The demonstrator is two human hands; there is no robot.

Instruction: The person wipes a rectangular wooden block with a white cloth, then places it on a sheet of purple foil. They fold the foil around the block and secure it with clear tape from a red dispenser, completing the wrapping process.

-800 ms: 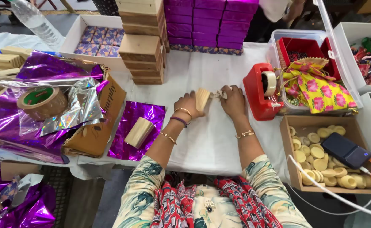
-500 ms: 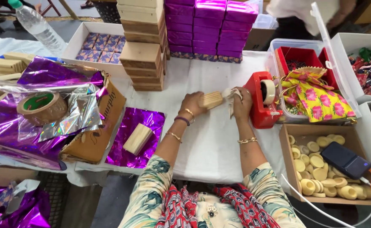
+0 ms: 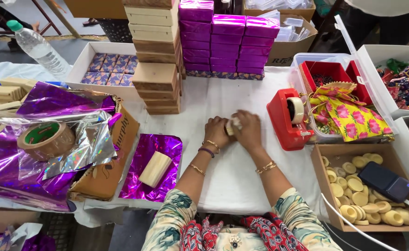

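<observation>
My left hand [image 3: 217, 131] and my right hand [image 3: 247, 129] are cupped together around a small pale wooden block [image 3: 232, 125] on the white tablecloth [image 3: 232, 176]. Only a sliver of the block shows between the fingers. A red tape dispenser [image 3: 289, 120] stands just right of my right hand. To the left lies a purple foil sheet [image 3: 152, 166] with another pale wooden block [image 3: 155, 169] resting on it.
Stacked wooden boxes [image 3: 158, 65] and purple-wrapped boxes [image 3: 227, 39] stand behind the hands. A cardboard tray of round pale pieces [image 3: 358, 195] with a dark phone [image 3: 387, 181] is at right. Foil sheets [image 3: 37, 153], a tape roll [image 3: 46, 139] and a water bottle [image 3: 37, 46] are at left.
Both hands have come down from beside the tape dispenser to the cloth and now close over the block, which showed more plainly before.
</observation>
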